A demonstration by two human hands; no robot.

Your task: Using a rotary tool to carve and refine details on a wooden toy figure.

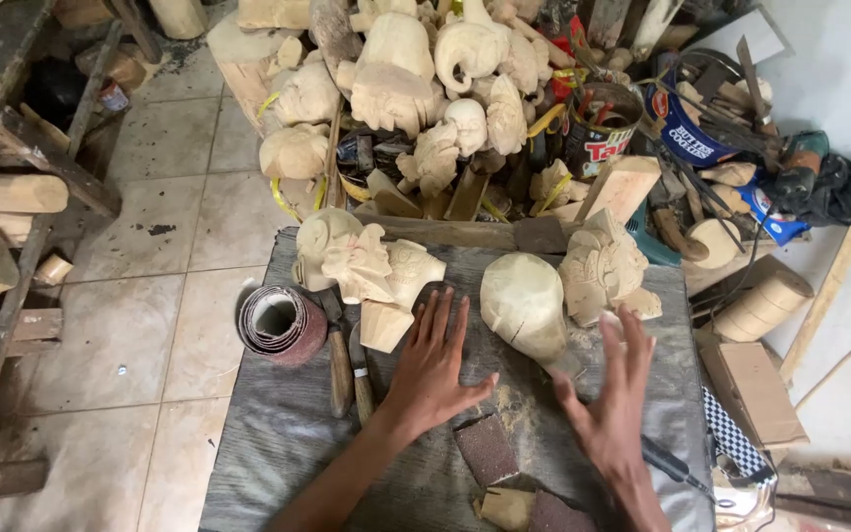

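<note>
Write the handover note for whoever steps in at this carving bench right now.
Left hand: open, flat on the grey cloth, holding nothing.
Right hand: open, fingers spread, blurred, just below the rounded wooden carving; contact cannot be told.
Nearby: sandpaper blocks between the wrists, sandpaper roll at left, two chisels, elephant carvings behind.
Done: rounded carving is rough-shaped, dust around it.
Left: no tool in hand yet.

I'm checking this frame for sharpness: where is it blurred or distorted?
Head view: the right hand is smeared by motion blur, fingers spread; the left hand is sharper, flat on the grey cloth. The smooth wooden carving between them is crisp. Light is soft and even, without glare; edges bow from the wide lens.
</note>
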